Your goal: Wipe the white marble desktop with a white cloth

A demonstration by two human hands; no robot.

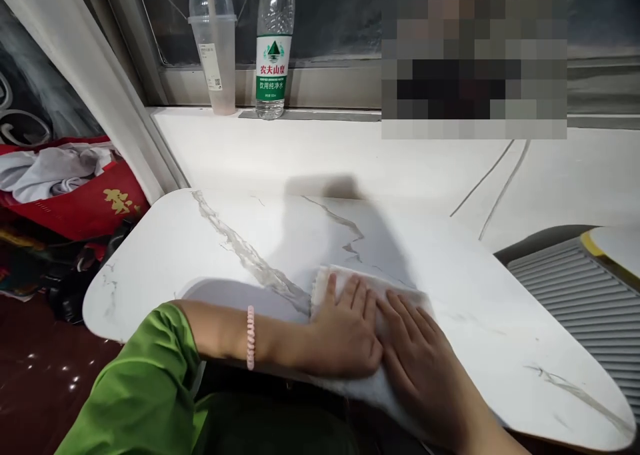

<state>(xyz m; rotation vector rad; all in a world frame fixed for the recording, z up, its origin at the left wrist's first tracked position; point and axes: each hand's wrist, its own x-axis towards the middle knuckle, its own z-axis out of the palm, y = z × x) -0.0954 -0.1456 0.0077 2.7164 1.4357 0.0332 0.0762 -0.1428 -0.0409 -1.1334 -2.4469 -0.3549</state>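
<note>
A white cloth (325,288) lies flat on the white marble-patterned table (225,241), its near part hanging toward the front edge. My left hand (347,331) rests palm down on the cloth, fingers stretched and spread. Beside it my right hand (420,348) presses flat on the same cloth, with its fingers extended. The two hands touch or nearly touch near the thumbs. A pink coiled band (251,338) circles my left wrist, below a green sleeve (145,375).
On the window ledge stand a lidded plastic cup (220,68) with a straw and a water bottle (273,61). A red bag (85,201) with white cloth sits at the left by the curtain (85,55). A grey ribbed surface (570,301) lies at the right.
</note>
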